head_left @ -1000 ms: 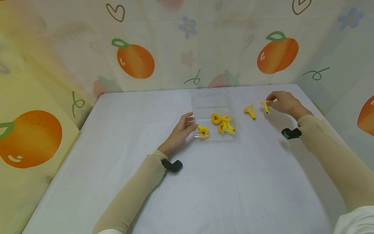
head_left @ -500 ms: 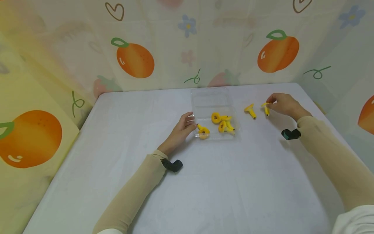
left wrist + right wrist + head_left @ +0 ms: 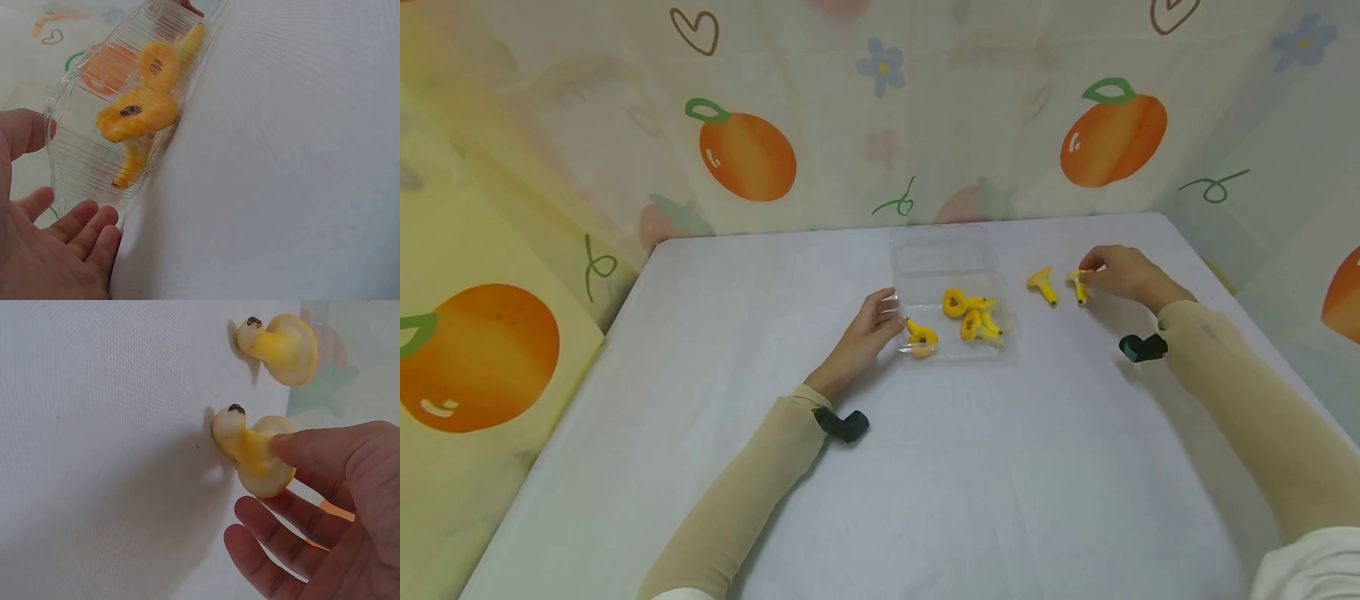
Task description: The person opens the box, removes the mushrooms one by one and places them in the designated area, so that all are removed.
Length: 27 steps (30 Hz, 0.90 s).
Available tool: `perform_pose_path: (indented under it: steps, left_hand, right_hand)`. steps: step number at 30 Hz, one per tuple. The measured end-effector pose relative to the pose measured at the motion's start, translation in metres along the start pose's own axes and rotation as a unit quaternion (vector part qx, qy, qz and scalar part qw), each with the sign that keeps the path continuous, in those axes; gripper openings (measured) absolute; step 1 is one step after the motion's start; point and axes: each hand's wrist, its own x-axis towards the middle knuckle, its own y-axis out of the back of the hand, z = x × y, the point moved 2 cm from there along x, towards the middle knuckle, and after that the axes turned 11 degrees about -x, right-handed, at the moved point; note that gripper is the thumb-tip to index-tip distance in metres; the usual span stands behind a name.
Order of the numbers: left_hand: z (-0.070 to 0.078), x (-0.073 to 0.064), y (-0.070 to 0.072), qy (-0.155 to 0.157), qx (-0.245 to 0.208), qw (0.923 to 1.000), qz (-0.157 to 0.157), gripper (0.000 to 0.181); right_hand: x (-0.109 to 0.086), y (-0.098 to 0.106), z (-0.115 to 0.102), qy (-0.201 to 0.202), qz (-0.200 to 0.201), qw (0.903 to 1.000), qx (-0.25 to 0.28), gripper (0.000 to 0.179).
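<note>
In the right wrist view, my right hand (image 3: pixel 325 494) has its thumb on the pale cap of a yellow mushroom (image 3: pixel 253 456), with fingers behind it. The dark stem end of this mushroom is at or close to the table. A second yellow mushroom (image 3: pixel 1042 286) lies just to its left. My left hand (image 3: pixel 861 337) rests against the left side of a clear plastic box (image 3: pixel 951 352), its fingers fairly straight and the thumb by the rim. Several yellow-orange mushrooms (image 3: pixel 137 115) lie inside the box.
The box's clear lid (image 3: pixel 942 248) lies folded back behind it. A white cloth covers the table (image 3: pixel 970 483). Beyond the table's far edge hangs a curtain (image 3: pixel 925 125) printed with oranges.
My right hand has come down and slightly nearer with the mushroom, whose stem end is now lower. The left hand, the box and the second mushroom have stayed in place.
</note>
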Motion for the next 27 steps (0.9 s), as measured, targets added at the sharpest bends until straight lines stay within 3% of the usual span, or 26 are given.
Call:
perform_pose_path:
  steps: [11, 27]
  left_hand:
    - [0.0, 0.0, 0.0, -0.007, -0.001, 1.0, -0.001, 0.065]
    - [0.002, 0.0, 0.0, -0.011, 0.009, 0.9999, 0.0, 0.065]
  right_hand:
    - [-0.003, 0.002, -0.004, -0.008, -0.017, 0.9998, 0.006, 0.04]
    - [-0.011, 0.023, -0.011, 0.002, 0.003, 1.0, 0.007, 0.048]
